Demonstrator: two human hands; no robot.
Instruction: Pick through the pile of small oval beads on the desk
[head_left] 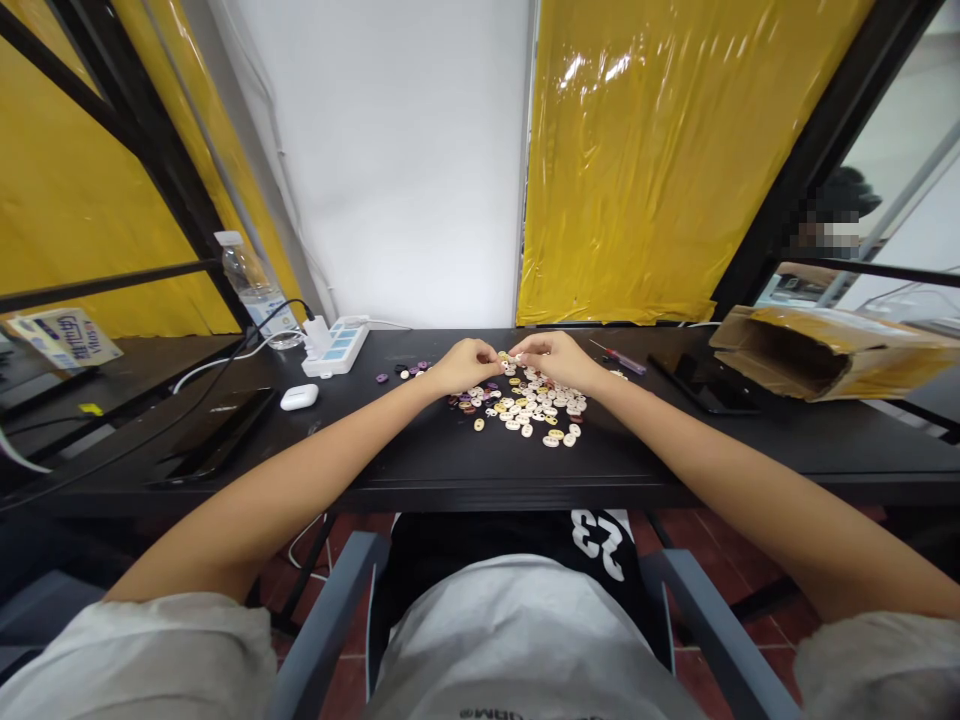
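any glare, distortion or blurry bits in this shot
Head view: bright glare streaks the yellow sheeting near the top; head view: wide-angle stretch swells the arms toward the lower corners; head view: pixelation hides part of the person at far right; head view: the button-like pieces look small, fine detail unclear.

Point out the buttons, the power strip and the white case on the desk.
Buttons point(534, 403): head view, on the pale ones near the pile's middle.
Power strip point(345, 347): head view, on its top face.
White case point(299, 397): head view, middle of its body.
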